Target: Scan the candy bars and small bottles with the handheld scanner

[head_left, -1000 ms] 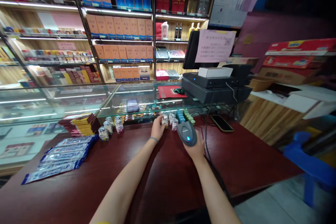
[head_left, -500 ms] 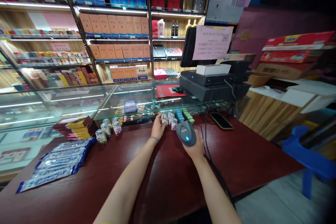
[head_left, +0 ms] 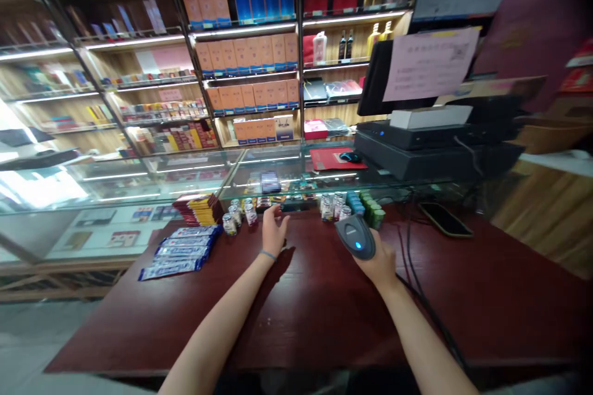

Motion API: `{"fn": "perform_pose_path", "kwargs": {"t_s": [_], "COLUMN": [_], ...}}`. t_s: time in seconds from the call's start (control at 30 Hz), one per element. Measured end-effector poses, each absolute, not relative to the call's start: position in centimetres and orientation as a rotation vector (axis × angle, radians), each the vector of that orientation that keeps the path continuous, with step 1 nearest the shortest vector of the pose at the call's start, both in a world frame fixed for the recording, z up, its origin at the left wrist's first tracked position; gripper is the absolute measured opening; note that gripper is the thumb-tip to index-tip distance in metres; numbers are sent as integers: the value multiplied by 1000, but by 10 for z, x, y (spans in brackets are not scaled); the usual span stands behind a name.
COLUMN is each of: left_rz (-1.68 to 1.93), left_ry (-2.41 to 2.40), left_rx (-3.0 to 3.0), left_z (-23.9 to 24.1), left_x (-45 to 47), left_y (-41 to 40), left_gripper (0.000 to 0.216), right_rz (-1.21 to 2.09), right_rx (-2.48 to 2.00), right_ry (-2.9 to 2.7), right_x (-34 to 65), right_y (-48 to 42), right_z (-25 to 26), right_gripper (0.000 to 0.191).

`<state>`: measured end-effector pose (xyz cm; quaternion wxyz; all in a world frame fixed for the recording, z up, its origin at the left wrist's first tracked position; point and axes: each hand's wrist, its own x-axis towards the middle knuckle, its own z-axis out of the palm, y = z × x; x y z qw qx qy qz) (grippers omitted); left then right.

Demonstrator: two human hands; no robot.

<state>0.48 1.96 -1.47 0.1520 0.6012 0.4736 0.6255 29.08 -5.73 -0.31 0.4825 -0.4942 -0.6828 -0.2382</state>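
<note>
My left hand (head_left: 275,232) hovers above the dark red counter (head_left: 296,296), its thumb apart from its loosely curled fingers. Nothing shows in its grasp. Just left of it stand several small clear jars with silvery lids (head_left: 251,215). My right hand (head_left: 380,264) is wrapped around a grey barcode scanner (head_left: 356,236), which has a blue light lit on top. Beyond the scanner is another group of small jars (head_left: 327,208), partly covered by it. Beside these jars are blue cylinders (head_left: 355,203) and green cylinders (head_left: 373,210) in rows.
Blue-and-silver packets (head_left: 183,250) lie fanned at the left, near a stack of yellow and maroon packs (head_left: 202,210). A phone (head_left: 445,220) and a black cable (head_left: 424,296) are on the right. Behind stand a glass display case (head_left: 287,163) and a monitor (head_left: 376,77).
My left hand has moved left, away from the right-hand jars toward the left-hand ones. The view has turned left. My right hand still grips the scanner.
</note>
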Motion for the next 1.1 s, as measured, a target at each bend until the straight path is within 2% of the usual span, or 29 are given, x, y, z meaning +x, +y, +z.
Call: {"fn": "perform_pose_path", "kwargs": {"t_s": [0.13, 0.27, 0.53, 0.67, 0.77, 0.93, 1.1], "left_rz": [1910, 1898, 1711, 1614, 1610, 1665, 1718], "left_ry": [1514, 1626, 1654, 1608, 1576, 1641, 1610], "left_rx": [1674, 1708, 1825, 1814, 1832, 1811, 1683], "left_z": [-7, -9, -29, -35, -39, -42, -40], "left_x": [-50, -81, -92, -91, -92, -93, -95], "left_y": [4, 3, 20, 29, 32, 31, 28], "left_gripper": [43, 52, 79, 85, 76, 50, 44], "right_rz": [-628, -639, -569, -531, -517, -516, -542], "right_rx": [-1126, -1053, -946, -948, -944, -948, -971], "right_ry": [-1719, -1779, -1982, -1998, -1999, -2014, -1980], "right_x": [279, 263, 246, 247, 248, 248, 248], "right_y": [-60, -64, -65, -63, -63, -63, -64], "right_z": [1, 4, -9, -13, -13, -12, -14], "right_gripper": [33, 32, 33, 36, 38, 36, 35]}}
